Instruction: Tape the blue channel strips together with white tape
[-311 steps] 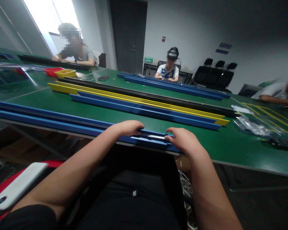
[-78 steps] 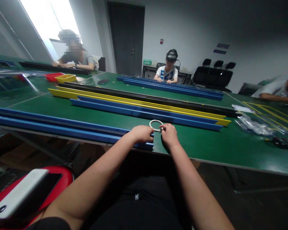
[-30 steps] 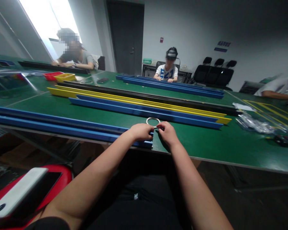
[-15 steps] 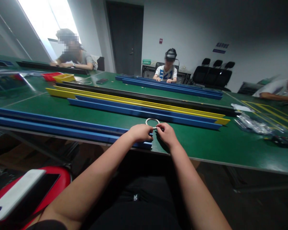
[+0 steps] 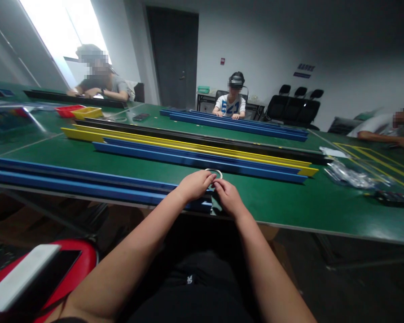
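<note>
The left hand (image 5: 198,185) and right hand (image 5: 229,197) bring their fingertips together at a white ring's (image 5: 219,172) near side, maybe to work one small spot. I cannot tell which pinches it. The ring is just past the near blue rail's (image 5: 87,187) right end. That rail lies along the bench's (image 5: 276,202) near edge, probably for easy reach.

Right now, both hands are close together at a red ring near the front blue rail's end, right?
Not quite: the head view shows a white ring. The left hand and right hand are close together there, near the end of the front blue rail.
</note>
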Demonstrator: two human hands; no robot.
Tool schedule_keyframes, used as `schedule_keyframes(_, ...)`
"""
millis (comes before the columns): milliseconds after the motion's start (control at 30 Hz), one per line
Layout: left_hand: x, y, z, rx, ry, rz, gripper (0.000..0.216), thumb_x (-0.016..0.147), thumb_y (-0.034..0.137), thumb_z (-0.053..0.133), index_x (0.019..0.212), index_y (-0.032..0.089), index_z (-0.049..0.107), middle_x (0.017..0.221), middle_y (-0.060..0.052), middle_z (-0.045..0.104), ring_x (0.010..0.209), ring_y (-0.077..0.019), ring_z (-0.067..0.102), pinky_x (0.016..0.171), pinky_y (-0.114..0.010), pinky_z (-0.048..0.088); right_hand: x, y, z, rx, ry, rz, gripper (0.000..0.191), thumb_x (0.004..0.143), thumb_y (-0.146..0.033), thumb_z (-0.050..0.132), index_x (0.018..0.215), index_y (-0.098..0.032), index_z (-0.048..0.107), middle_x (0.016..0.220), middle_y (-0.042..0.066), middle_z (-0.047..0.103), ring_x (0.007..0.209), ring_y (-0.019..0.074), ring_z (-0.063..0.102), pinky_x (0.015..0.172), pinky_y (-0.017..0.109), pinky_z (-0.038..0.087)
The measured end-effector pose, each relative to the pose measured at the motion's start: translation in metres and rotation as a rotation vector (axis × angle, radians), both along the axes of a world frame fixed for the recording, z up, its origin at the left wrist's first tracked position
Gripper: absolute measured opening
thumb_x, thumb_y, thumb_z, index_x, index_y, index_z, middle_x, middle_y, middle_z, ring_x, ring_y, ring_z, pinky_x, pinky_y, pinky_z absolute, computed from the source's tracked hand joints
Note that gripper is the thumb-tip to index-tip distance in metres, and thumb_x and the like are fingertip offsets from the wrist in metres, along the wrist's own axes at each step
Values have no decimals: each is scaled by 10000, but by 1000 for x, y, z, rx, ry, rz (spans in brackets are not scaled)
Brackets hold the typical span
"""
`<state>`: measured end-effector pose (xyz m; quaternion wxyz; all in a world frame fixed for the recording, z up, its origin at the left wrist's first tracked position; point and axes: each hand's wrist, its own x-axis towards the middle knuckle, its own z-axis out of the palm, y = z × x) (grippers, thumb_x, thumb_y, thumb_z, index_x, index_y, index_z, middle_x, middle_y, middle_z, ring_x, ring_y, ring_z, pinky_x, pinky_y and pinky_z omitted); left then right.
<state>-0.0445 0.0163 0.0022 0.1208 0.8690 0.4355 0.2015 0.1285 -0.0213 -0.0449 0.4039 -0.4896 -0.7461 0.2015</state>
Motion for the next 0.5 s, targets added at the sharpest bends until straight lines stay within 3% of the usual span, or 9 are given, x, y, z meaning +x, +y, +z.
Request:
schedule_keyframes(100,-2,1,1,36,-46,56,484,1033,414,211,928,200,632,964,-58,701,889,-183,634,771,-287,454,-20,-20,2,-6,-165,-24,386,948,-518,472,1139,-229,643,1106,79,697,1033,222,625,909,348,468)
schedule_keyframes(267,-2,-7,6,121,17,49,450,1031,422,234,952,208,622,1007,-63,690,919,-192,635,806,-291,455,-35,-33,4,31,-410,-135,560,718,-568,745,1129,-206,631,1102,126,674,1038,281,611,910,397,474)
schedule_keyframes(400,-7,-21,5,67,129,-68,420,999,513,319,1014,216,615,1036,-74,691,939,-212,644,799,-293,460,-33,-30,6,63,-446,-140,531,729,-520,744,1145,-211,633,1131,133,666,1041,282,616,895,387,492)
schedule_keyframes(500,-21,-26,1,7,135,-79,449,983,561,336,1144,232,594,1116,-77,688,1006,-223,645,835,-300,460,-31,-29,8,71,-470,-120,479,739,-519,741,1105,-229,635,1072,101,674,1005,258,620,877,366,497)
